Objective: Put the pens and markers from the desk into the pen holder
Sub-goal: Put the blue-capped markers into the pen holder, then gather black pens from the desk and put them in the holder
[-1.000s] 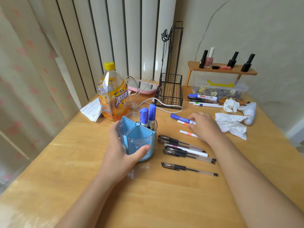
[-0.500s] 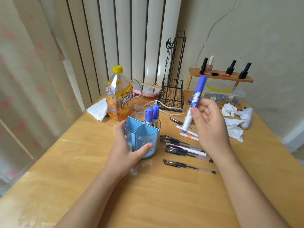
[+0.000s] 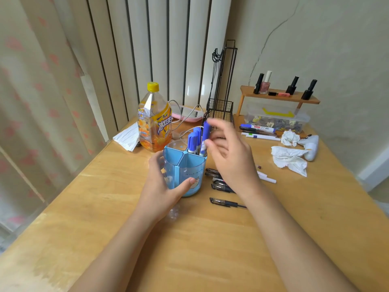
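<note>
A blue pen holder [image 3: 190, 168] with three compartments stands mid-desk, and my left hand [image 3: 162, 182] is wrapped around its left side. Two blue markers [image 3: 193, 142] stand upright in its back compartment. My right hand [image 3: 229, 159] hovers just right of the holder, fingertips pinching a third blue marker [image 3: 205, 135] whose lower end dips into that same back compartment. Several black pens [image 3: 221, 184] lie on the desk right of the holder, partly hidden under my right hand. One black pen [image 3: 226, 202] lies nearer me. White markers [image 3: 266, 178] lie further right.
An orange drink bottle [image 3: 154, 121] stands behind the holder. A black wire rack [image 3: 221, 110], a wooden shelf [image 3: 280, 95] with nail polish, more markers [image 3: 257, 130], crumpled tissues [image 3: 289, 158] and a white device [image 3: 310, 146] fill the back right.
My right hand picked a blue marker off the desk, raised it upright, then carried it left and down into the holder's back compartment. My left hand kept hold of the holder.
</note>
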